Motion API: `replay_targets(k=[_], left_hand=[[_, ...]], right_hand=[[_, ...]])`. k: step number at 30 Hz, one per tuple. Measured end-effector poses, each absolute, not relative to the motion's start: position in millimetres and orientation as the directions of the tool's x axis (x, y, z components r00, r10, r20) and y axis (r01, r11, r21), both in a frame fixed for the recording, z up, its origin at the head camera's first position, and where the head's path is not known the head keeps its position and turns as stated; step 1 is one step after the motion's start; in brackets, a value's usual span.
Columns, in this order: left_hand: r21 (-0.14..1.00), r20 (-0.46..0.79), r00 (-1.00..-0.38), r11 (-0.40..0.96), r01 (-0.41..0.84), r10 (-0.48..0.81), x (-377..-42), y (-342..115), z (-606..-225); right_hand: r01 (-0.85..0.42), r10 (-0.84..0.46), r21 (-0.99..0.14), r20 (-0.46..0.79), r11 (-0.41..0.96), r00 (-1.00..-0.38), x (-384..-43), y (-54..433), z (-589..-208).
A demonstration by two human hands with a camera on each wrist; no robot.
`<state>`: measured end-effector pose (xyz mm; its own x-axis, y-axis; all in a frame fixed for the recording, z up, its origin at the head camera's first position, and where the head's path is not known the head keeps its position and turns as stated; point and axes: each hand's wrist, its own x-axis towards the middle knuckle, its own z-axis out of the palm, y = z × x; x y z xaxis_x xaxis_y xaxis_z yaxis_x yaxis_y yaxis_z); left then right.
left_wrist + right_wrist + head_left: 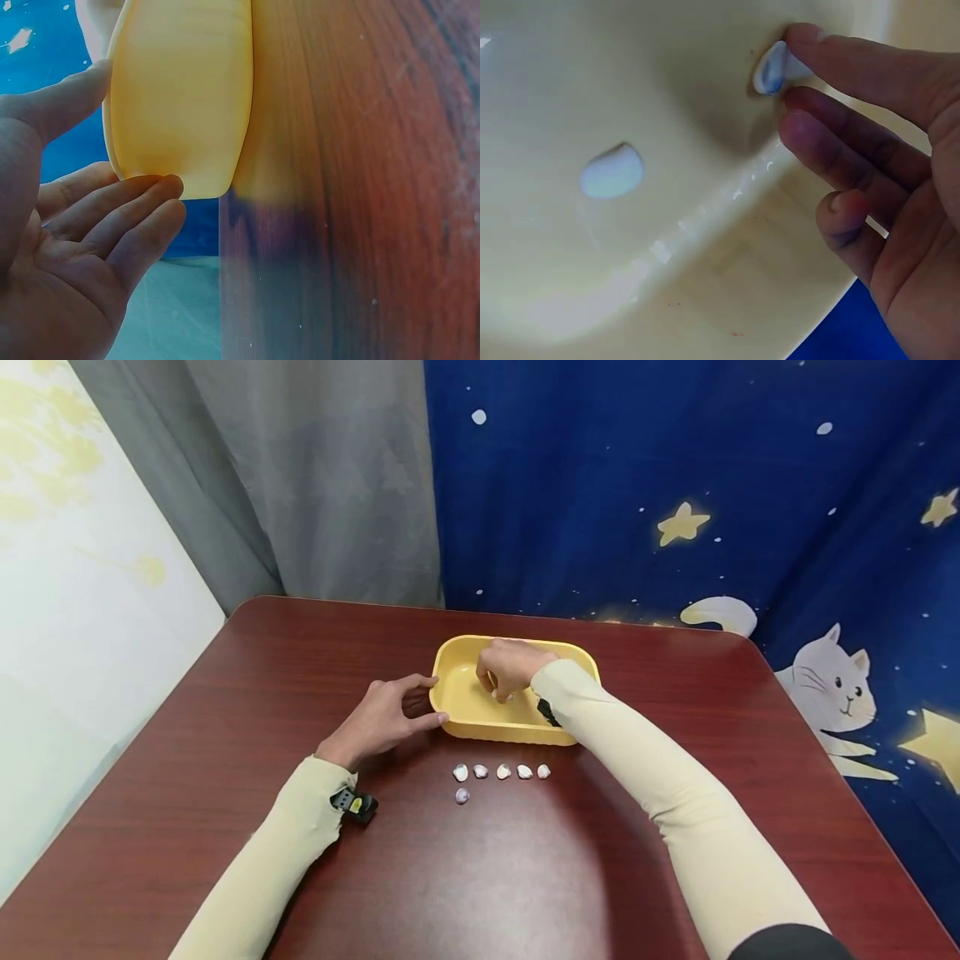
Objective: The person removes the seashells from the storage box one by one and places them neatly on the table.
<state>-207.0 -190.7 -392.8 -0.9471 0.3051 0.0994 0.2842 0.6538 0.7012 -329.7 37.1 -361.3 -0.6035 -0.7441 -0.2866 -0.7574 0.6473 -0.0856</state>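
Observation:
A yellow plastic tub (517, 732) stands on the table. My left hand (384, 717) is at its left end, thumb and forefinger spread to touch the rim. In the left wrist view, nearly straight fingers (142, 217) rest against the tub's end wall. My right hand (513, 666) reaches down inside the tub. In the right wrist view its thumb and fingertips pinch a small seashell (770, 69), white with a bluish inside. Another white seashell (612, 172) lies on the tub floor, away from the fingers.
In front of the tub, several small seashells (503, 772) lie in a row on the dark red-brown table (465, 877). A purplish shell (462, 796) sits below the row's left end. Grey and blue curtains (570, 485) hang behind the table, and a pale wall (82, 610) is at left.

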Motion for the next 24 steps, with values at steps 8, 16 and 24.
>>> replay_targets(k=[8, 16, 24], left_hand=[[0.696, 0.104, -0.949, 0.66, 0.282, 0.297, -207.2, -189.8, -391.6], [0.686, 0.101, -0.95, 0.671, 0.282, 0.296, -208.5, -190.2, -391.9], [0.682, 0.096, -0.953, 0.679, 0.273, 0.287, -209.0, -189.8, -393.4]], right_hand=[[-0.763, -0.76, -0.113, -0.261, 0.636, -0.595, -331.2, 37.8, -364.4], [-0.738, -0.744, -0.141, -0.265, 0.66, -0.614, -330.8, 36.6, -364.9], [-0.751, -0.763, -0.168, -0.262, 0.639, -0.591, -331.1, 37.5, -362.7]])
